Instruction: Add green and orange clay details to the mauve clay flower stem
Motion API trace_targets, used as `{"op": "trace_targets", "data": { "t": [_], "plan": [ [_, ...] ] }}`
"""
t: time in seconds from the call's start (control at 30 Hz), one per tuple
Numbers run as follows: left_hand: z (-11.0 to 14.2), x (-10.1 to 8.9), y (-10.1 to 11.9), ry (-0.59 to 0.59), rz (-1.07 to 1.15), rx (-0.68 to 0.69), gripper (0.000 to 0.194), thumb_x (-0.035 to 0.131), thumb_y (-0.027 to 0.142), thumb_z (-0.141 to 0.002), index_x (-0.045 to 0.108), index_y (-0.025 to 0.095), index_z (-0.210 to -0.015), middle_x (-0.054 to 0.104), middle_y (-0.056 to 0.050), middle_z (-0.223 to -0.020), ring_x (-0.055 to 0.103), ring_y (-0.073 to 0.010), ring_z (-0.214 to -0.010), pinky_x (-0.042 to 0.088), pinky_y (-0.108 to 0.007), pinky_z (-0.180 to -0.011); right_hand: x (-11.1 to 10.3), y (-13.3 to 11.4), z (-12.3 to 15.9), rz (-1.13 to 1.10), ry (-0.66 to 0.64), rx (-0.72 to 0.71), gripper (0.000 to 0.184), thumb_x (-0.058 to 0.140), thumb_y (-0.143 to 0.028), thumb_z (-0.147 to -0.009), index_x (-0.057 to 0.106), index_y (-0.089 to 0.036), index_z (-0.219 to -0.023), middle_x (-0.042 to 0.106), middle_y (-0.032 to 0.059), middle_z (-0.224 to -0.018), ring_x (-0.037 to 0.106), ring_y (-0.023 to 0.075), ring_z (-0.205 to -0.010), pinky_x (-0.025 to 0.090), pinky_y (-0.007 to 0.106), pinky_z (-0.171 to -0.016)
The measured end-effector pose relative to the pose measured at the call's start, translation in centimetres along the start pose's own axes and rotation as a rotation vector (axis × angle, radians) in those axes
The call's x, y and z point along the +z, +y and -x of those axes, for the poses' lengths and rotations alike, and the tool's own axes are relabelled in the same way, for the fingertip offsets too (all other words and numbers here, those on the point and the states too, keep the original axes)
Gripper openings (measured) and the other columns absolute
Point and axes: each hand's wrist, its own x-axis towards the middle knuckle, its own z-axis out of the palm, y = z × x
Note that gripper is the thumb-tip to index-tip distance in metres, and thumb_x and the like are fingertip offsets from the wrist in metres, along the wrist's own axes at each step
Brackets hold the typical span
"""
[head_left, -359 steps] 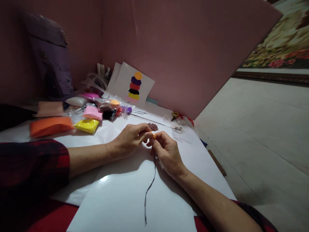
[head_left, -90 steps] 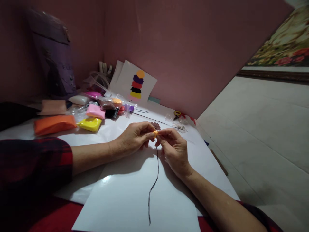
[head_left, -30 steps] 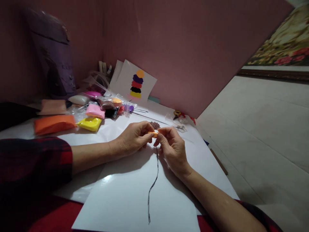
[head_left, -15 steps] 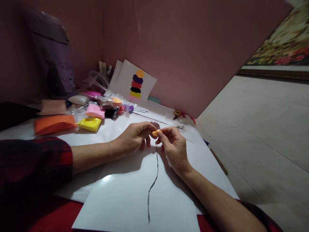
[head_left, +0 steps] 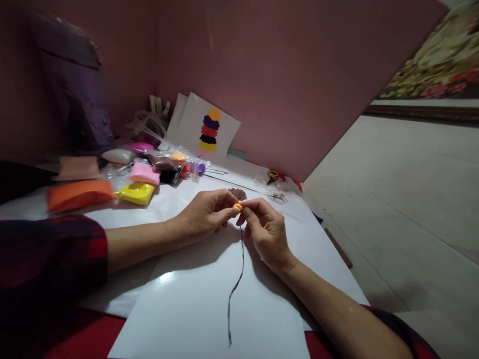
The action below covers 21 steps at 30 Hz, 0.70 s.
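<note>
Between the fingertips of both hands is a small lump of light-orange clay. My left hand pinches it from the left with thumb and forefinger. From the right, my right hand pinches the same lump. Below the fingers a thin dark twisted strand runs down the white sheet towards me; its upper end passes behind my fingers. Just beyond the hands lies a brown, petal-like ruffled piece, partly hidden by them.
Soft clay packs lie at the left, among them an orange pack and a yellow pack. A card with coloured blobs leans on the wall. Yellow-handled scissors and a small clear bag lie at the back right.
The orange clay has changed shape in my fingers: stretched out a second ago, flattened and tilted half a second ago, now a compact folded lump. The whole view has shifted slightly.
</note>
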Motion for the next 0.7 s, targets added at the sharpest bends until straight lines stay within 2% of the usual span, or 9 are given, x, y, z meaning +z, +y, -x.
{"op": "trace_targets", "data": {
  "t": [0.23, 0.4, 0.47, 0.57, 0.7],
  "plan": [
    [0.15, -0.07, -0.25, 0.042, -0.097, 0.094, 0.014, 0.060, 0.027, -0.082, 0.063, 0.014, -0.078, 0.059, 0.003, -0.060, 0.048, -0.0075, -0.048, 0.038, -0.018, -0.045, 0.28, -0.10, -0.15, -0.050, -0.022, -0.040, 0.007, 0.065, -0.025, -0.086, 0.062, -0.019, -0.086, 0.063, 0.0005, -0.079, 0.061, 0.0126, -0.064, 0.051, 0.028, -0.058],
    [0.00, -0.12, -0.07, -0.001, -0.023, 0.040, 0.015, 0.059, 0.028, -0.083, 0.062, 0.013, -0.081, 0.062, 0.001, -0.063, 0.048, -0.0070, -0.047, 0.040, -0.018, -0.045, 0.32, 0.05, -0.30, -0.106, -0.008, 0.006, 0.007, 0.066, -0.025, -0.086, 0.062, -0.019, -0.083, 0.063, -0.0004, -0.078, 0.060, 0.0114, -0.062, 0.050, 0.027, -0.059],
    [-0.11, -0.10, -0.01, -0.021, 0.043, 0.008, 0.018, 0.061, 0.029, -0.082, 0.063, 0.012, -0.085, 0.061, 0.001, -0.062, 0.049, -0.0074, -0.047, 0.042, -0.019, -0.046, 0.30, 0.03, -0.40, -0.136, 0.018, 0.043, 0.009, 0.066, -0.026, -0.086, 0.062, -0.019, -0.082, 0.063, -0.0008, -0.073, 0.059, 0.0110, -0.060, 0.049, 0.026, -0.055],
    [-0.18, -0.03, 0.01, -0.051, 0.136, -0.007, 0.021, 0.065, 0.025, -0.076, 0.064, 0.011, -0.093, 0.064, 0.001, -0.069, 0.053, -0.0082, -0.052, 0.044, -0.019, -0.048, 0.27, -0.07, -0.53, -0.210, 0.032, 0.132, 0.013, 0.065, -0.031, -0.086, 0.059, -0.019, -0.081, 0.060, -0.0032, -0.062, 0.053, 0.0092, -0.046, 0.041, 0.022, -0.041],
    [-0.09, 0.07, -0.05, -0.043, 0.130, 0.010, 0.018, 0.064, 0.020, -0.076, 0.065, 0.011, -0.092, 0.065, 0.001, -0.069, 0.050, -0.0063, -0.051, 0.042, -0.017, -0.048, 0.26, -0.20, -0.53, -0.259, 0.004, 0.192, 0.017, 0.066, -0.034, -0.085, 0.058, -0.019, -0.082, 0.058, -0.0056, -0.054, 0.046, 0.0068, -0.034, 0.034, 0.020, -0.034]
  ]
}}
